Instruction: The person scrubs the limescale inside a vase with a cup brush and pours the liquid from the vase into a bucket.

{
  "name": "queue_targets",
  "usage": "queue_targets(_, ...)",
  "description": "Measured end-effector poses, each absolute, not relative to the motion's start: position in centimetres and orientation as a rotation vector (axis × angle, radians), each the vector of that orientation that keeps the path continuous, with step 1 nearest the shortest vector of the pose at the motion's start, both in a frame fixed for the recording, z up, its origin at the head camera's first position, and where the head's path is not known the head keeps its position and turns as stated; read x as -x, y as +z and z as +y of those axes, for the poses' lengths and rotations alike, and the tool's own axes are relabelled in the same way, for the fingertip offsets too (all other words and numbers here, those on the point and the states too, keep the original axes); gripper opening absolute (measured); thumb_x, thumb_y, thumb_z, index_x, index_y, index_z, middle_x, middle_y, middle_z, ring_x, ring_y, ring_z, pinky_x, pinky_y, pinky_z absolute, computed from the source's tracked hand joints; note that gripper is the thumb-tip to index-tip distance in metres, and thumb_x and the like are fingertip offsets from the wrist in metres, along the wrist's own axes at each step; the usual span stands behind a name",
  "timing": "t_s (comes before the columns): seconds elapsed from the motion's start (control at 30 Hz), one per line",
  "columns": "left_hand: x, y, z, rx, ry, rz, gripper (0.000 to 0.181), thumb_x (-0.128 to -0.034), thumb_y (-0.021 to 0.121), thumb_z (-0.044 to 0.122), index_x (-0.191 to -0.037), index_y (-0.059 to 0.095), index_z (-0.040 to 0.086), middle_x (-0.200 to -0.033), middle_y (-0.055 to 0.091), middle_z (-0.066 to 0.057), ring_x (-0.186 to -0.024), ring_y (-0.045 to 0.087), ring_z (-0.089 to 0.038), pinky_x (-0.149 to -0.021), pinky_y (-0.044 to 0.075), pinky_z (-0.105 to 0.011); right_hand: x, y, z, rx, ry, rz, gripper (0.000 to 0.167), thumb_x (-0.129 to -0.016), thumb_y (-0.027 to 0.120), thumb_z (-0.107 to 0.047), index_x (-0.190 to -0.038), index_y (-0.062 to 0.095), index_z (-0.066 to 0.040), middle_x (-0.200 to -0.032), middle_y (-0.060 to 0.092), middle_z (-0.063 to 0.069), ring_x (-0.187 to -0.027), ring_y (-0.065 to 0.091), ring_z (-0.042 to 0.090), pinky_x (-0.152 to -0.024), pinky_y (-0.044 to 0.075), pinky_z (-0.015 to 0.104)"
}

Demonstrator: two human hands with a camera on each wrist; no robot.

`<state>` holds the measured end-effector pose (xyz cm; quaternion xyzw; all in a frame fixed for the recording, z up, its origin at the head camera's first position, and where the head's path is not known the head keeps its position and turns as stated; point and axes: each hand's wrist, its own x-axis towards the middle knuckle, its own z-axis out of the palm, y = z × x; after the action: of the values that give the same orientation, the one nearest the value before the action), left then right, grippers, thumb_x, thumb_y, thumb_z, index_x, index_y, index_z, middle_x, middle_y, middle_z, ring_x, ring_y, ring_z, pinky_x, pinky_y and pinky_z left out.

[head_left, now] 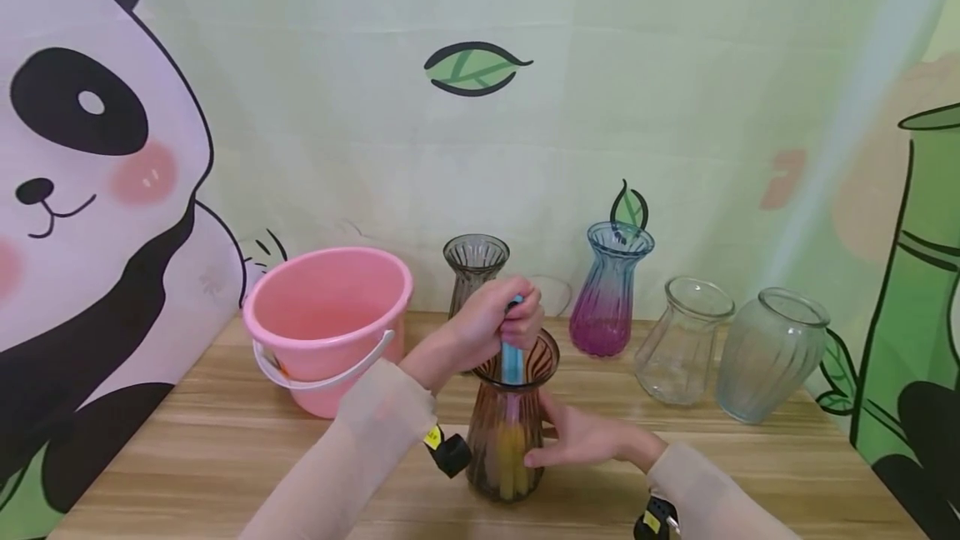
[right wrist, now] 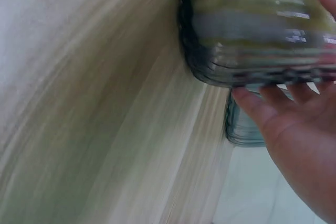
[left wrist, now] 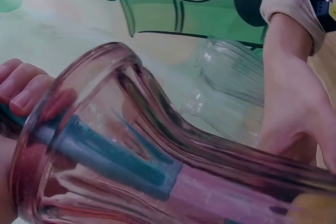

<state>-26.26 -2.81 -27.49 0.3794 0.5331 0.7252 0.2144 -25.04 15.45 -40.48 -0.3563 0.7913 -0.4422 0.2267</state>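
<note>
A pale green backdrop (head_left: 675, 107) fills the top of the frame, with a large printed panda (head_left: 75, 215) at the left and green bamboo (head_left: 930, 207) at the right edge. Below it a wood-grain table (head_left: 217, 457) spreads across the lower part of the frame. A pink bucket (head_left: 322, 357) with a white handle stands left of centre.

The ribbed, brown-tinted vase (head_left: 486, 432) is at lower centre, its flared mouth upward; whether its base touches the table cannot be told. Four more glass vases stand behind it: a pale bluish one (head_left: 772, 357) at the right, a clear one (head_left: 678, 348) just beside it, a blue-to-purple one (head_left: 611, 298) right of centre, and a smoky grey one (head_left: 472, 269) near the middle, partly hidden by the person's left hand (head_left: 498, 315).

That hand is closed in a fist round the blue handle of a brush (head_left: 512, 365), above the brown-tinted vase's mouth. The right hand (head_left: 581, 436) holds the same vase low on its right side, thumb at the front and fingers behind. The brush runs down inside the glass, a pinkish shaft below the handle and a yellow end near the bottom.
</note>
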Motion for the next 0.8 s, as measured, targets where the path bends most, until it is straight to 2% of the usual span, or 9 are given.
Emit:
queue_targets(0.13,26.2,-27.6,-2.9,-1.045,2.04,1.474,0.038,-0.0917,0.026,0.011,-0.054,0.027,0.016,-0.046,0.027,0.007,-0.041,0.024,-0.008,-0.046,0.021,-0.022,25.2,-40.5,15.7,1.01,-1.218,2.164,0.079,-0.082,0.068,-0.021,-0.14,0.017,-0.002,-0.14,0.035,0.02,-0.131,0.032,0.031,-0.103,0.035,0.028)
queue_targets(0.33,26.0,-26.8,-2.9,-1.013,2.056,1.445,0.04,-0.0929,0.026,0.013,-0.053,0.028,0.016,-0.045,0.028,0.007,-0.041,0.024,-0.007,-0.045,0.02,-0.023,25.1,-40.5,15.4,0.978,-1.261,2.138,0.078,-0.081,0.069,-0.019,-0.14,0.02,-0.004,-0.139,0.036,0.016,-0.131,0.033,0.029,-0.101,0.037,0.025)
queue_targets(0.67,25.2,-19.7,-3.1,-1.075,2.119,1.514,0.039,-0.091,0.027,0.012,-0.052,0.028,0.015,-0.044,0.026,0.007,-0.04,0.02,-0.008,-0.044,0.016,-0.023,24.6,-40.3,15.1,0.93,-1.27,2.151,0.073,-0.08,0.069,-0.013,-0.136,0.024,0.002,-0.134,0.04,0.02,-0.128,0.037,0.036,-0.094,0.045,0.031)
queue_targets(0.8,24.9,-18.3,-3.1,-1.107,2.139,1.511,0.039,-0.0906,0.027,0.012,-0.052,0.028,0.015,-0.044,0.026,0.006,-0.039,0.021,-0.009,-0.043,0.016,-0.023,24.5,-39.9,15.1,0.916,-1.272,2.146,0.073,-0.08,0.07,-0.012,-0.136,0.025,0.003,-0.134,0.039,0.02,-0.127,0.038,0.036,-0.092,0.046,0.033)
